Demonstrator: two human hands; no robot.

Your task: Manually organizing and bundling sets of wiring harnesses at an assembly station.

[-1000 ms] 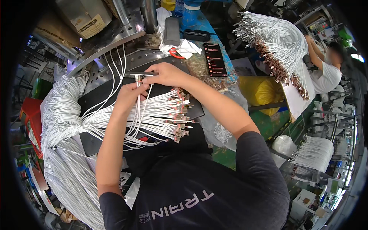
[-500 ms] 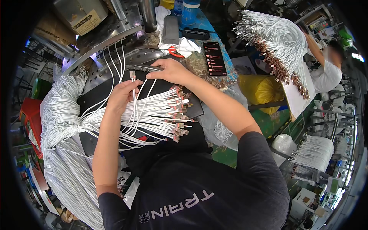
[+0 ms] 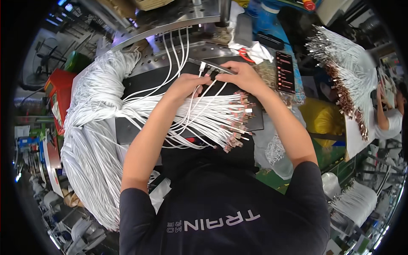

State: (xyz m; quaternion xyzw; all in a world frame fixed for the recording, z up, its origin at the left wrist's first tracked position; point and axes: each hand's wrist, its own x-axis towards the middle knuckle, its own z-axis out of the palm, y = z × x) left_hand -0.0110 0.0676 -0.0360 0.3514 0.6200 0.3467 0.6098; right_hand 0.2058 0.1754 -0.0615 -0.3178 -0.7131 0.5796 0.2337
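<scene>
Apparently early going: left hand (image 3: 190,86) is pinching at least one white cable (image 3: 202,67), plug up, over the black board (image 3: 146,80); right hand (image 3: 241,76) is closing thumb and fingers on a slim dark tool (image 3: 217,66) alongside. Few cables are lying apart, perhaps handled; the fanned bunch (image 3: 204,114) nearer the body is seemingly awaiting its turn.

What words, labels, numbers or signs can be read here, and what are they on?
Dark shirt: large pale capital letters with smaller ones beside them; I won't copy the wording.
Phone: lines on a dark screen, too small to read.
White cables: any marking is too small to tell.
</scene>
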